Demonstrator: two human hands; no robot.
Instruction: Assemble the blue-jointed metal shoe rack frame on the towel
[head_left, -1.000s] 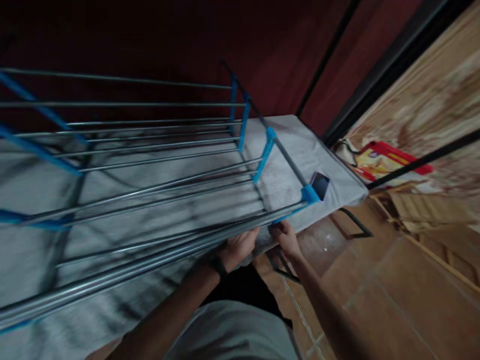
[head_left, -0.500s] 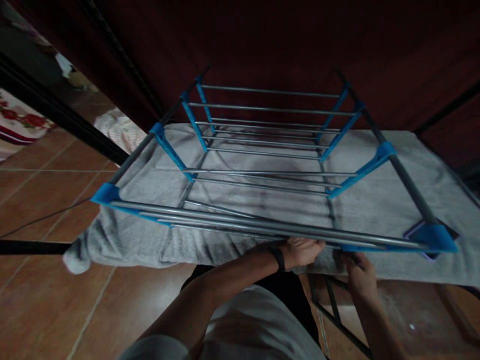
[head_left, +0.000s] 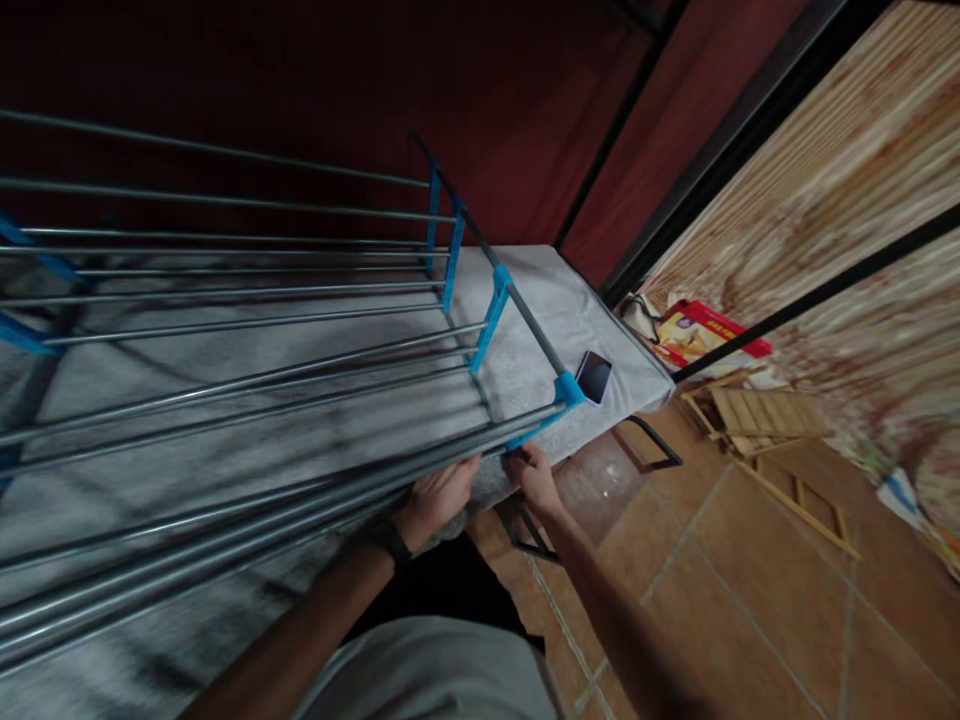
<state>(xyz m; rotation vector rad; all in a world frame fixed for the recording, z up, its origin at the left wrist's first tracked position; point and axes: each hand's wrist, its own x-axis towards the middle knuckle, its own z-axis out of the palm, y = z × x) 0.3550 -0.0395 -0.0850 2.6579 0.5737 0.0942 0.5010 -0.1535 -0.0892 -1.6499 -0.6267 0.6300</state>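
Note:
A drying rack [head_left: 465, 245] of grey metal rods and blue plastic brackets rests on a grey cloth. At its near side, my left hand [head_left: 442, 493] is closed on a metal rod, with its fingertips partly hidden under the bundled rods. Beside it, my right hand [head_left: 535, 478] is pinched at the inner end of the near blue corner bracket [head_left: 541, 425]. The exact point of its grasp is covered by the fingers. A dark watch [head_left: 394, 542] is on my left wrist.
A phone [head_left: 595, 377] lies on the grey cloth [head_left: 544, 290], just beyond the rack's corner. On the tiled floor [head_left: 690, 600] to the right lies a folded wooden stand [head_left: 772, 420], with a red and yellow package [head_left: 697, 335] behind it. Dark red fabric [head_left: 300, 80] hangs at the back.
My view has swung to the right, bringing the wooden stand and package into sight. Both hands stay near the same bracket, and my left hand sits about as close to it as before.

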